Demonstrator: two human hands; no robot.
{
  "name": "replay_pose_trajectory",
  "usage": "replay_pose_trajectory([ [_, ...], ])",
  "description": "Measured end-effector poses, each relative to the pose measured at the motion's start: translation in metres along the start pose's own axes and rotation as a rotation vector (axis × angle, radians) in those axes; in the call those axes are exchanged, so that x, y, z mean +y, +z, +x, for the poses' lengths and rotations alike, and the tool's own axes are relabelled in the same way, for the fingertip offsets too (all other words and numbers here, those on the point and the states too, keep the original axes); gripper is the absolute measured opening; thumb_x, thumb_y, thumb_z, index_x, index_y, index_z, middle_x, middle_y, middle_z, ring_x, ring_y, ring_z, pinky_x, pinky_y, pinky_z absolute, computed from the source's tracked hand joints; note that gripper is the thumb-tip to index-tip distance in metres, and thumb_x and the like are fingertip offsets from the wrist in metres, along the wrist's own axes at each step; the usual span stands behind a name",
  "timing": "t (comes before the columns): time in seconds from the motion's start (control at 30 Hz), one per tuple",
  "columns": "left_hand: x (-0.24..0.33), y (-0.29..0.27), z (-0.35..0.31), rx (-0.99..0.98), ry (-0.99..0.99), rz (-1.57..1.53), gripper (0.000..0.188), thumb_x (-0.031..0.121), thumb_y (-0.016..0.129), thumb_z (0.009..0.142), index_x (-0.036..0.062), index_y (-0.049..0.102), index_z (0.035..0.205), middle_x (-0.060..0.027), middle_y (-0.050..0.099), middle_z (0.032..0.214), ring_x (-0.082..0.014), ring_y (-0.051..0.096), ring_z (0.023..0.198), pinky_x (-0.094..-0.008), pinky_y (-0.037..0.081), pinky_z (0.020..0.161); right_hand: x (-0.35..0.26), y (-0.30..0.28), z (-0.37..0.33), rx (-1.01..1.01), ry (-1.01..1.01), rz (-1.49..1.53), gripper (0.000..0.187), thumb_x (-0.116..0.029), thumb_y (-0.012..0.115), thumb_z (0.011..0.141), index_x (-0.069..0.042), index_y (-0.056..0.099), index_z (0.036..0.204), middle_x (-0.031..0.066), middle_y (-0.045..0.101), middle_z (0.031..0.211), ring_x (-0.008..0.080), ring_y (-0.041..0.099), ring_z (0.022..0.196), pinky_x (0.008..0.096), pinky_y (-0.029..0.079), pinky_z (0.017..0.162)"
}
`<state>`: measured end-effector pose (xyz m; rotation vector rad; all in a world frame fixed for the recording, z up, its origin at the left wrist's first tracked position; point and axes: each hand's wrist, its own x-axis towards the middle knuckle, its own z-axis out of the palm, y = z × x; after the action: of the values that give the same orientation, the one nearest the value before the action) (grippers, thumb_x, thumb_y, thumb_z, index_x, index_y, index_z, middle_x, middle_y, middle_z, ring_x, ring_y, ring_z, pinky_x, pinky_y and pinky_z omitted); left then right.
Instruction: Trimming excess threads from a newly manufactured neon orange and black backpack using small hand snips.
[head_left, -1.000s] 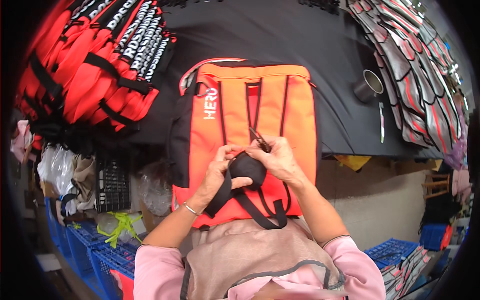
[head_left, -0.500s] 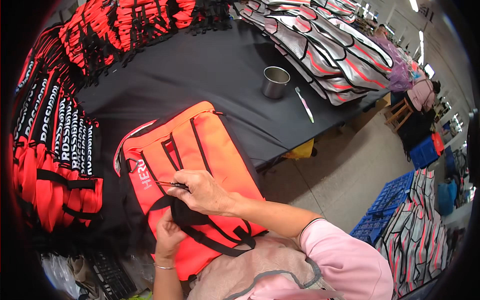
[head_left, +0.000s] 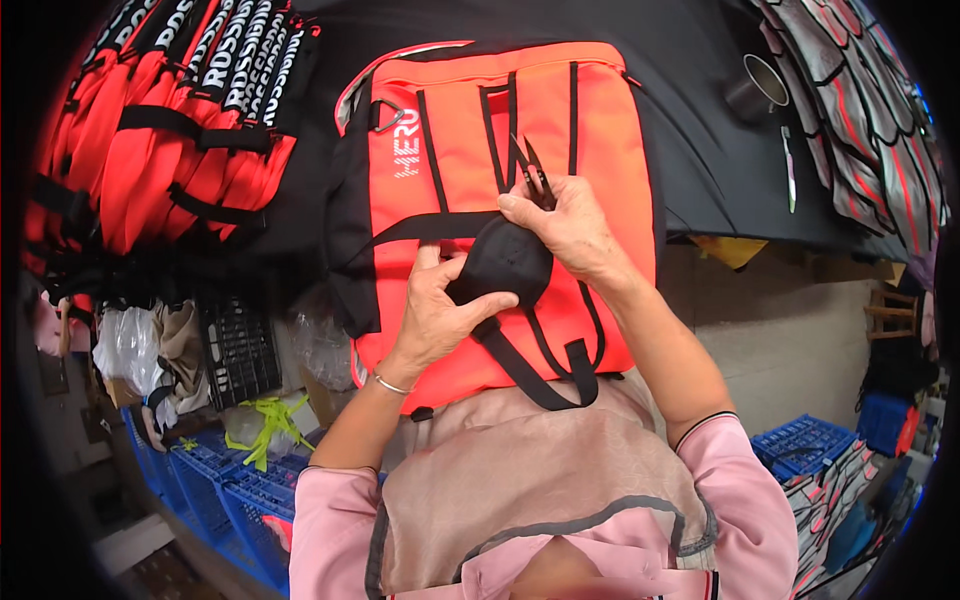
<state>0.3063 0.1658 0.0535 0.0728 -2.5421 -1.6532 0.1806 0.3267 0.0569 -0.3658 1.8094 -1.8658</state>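
Observation:
A bright orange-red backpack (head_left: 612, 200) with black edging lies on the black-covered table, its lower end against my apron. My left hand (head_left: 432, 305) grips a black padded shoulder strap (head_left: 508, 262) of the bag, the thumb across its near edge. Thread snips (head_left: 534, 172) sit in my right hand (head_left: 575, 228), their two pointed blades apart and aimed away from me. The thumb of that hand is close to the strap's upper edge; whether it touches cannot be told. Below, a black webbing strap (head_left: 525, 372) loops over the bag's lower part.
Red-and-black bags (head_left: 200, 160) are stacked at the left. A metal cup (head_left: 750, 98) and a toothbrush (head_left: 789, 172) lie on the table (head_left: 690, 150) at the right, beside grey bags (head_left: 860, 130). Blue crates (head_left: 235, 490) stand low left, with a wooden stool (head_left: 892, 312) far right.
The view has swung, so the bag now appears upright in the middle. My left hand has come up round the padded strap. The snips now point away from me instead of left.

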Motion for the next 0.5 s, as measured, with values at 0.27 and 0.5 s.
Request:
replay_pose_trajectory([
  [0.27,-0.006,0.016,0.002,0.294,0.458,0.144,0.037,0.01,0.091,0.063,0.0069,0.074,0.096,-0.0159,0.051,0.127,-0.0269,0.051,0.117,-0.0401,0.044,0.098,0.023,0.017,-0.008,-0.16,0.357,0.471,0.014,-0.014,0.071,0.091,-0.003,0.066,0.085,0.0041,0.065,0.076,0.01,0.061,0.066,0.0246,0.049,0.06],
  [0.5,-0.017,0.012,0.007,0.092,0.421,0.061,0.033,0.004,0.087,0.067,0.0062,0.075,0.098,-0.012,0.07,0.109,-0.0256,0.065,0.102,-0.0366,0.053,0.085,0.027,0.015,-0.023,-0.054,0.271,0.255,0.019,-0.016,0.066,0.095,0.001,0.067,0.103,0.0052,0.065,0.087,0.0109,0.063,0.076,0.0244,0.052,0.069],
])
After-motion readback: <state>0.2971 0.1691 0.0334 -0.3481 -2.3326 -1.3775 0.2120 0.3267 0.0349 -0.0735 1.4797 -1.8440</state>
